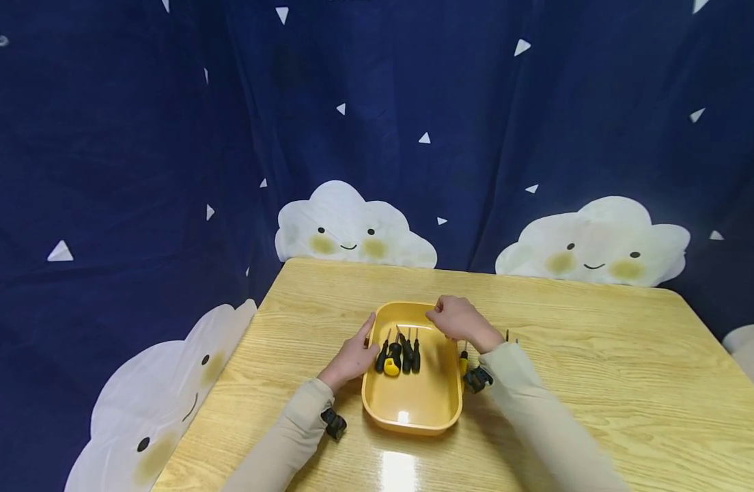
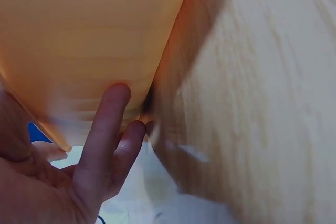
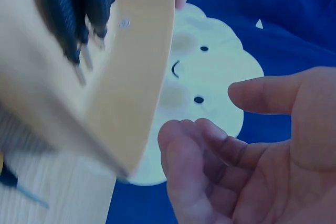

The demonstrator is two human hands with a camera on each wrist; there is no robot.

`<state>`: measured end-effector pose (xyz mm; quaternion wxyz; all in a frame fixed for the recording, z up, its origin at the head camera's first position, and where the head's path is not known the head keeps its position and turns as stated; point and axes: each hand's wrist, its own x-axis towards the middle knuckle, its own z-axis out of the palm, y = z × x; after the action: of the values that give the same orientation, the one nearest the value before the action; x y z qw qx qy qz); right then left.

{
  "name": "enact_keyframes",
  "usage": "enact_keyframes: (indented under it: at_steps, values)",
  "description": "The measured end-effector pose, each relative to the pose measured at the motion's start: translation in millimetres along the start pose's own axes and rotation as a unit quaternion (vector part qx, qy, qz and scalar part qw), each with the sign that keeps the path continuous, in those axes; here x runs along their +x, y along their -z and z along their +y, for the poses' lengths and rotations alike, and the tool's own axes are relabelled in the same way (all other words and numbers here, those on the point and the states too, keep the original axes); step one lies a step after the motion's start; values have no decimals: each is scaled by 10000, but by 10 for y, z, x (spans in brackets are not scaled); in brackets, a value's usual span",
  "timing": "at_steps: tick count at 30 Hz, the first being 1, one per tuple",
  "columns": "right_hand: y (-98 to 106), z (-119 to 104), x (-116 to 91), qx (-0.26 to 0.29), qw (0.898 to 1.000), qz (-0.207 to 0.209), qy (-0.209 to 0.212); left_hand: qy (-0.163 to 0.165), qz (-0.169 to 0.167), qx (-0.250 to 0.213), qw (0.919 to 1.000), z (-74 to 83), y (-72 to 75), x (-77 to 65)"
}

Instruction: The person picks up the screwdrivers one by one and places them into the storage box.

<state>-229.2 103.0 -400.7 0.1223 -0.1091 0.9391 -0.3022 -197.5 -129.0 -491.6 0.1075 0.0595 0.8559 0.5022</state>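
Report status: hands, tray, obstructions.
Left hand holds rectangular yellow plastic tray. Right hand empty, near it. Black-handled screwdrivers inside. Yellow-and-black screwdriver beside tray, possible obstruction.

Left hand outstretched, right hand loosely curled.

Head view: looks forward and down from above the desk's near side, far enough back to take in the left hand, right hand, whole tray and the curtain behind. Left wrist view: very close, along the tray's outer wall, with desk filling the right side. Right wrist view: close, facing past the tray's inside to the curtain, whose cloud appears sideways. Head and right wrist views share the screwdrivers; all three share the tray.
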Motion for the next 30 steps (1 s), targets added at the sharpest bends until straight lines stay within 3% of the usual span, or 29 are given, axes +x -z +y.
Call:
enact_keyframes:
  at_steps: [12,30]
  values:
    - [300,365,-132,-377,9991,138,-157,46,83,106,9999,28,21,12]
    - [345,942,-327,-670,9966,-195,-439,-14,74,132,9999,14,-4,-23]
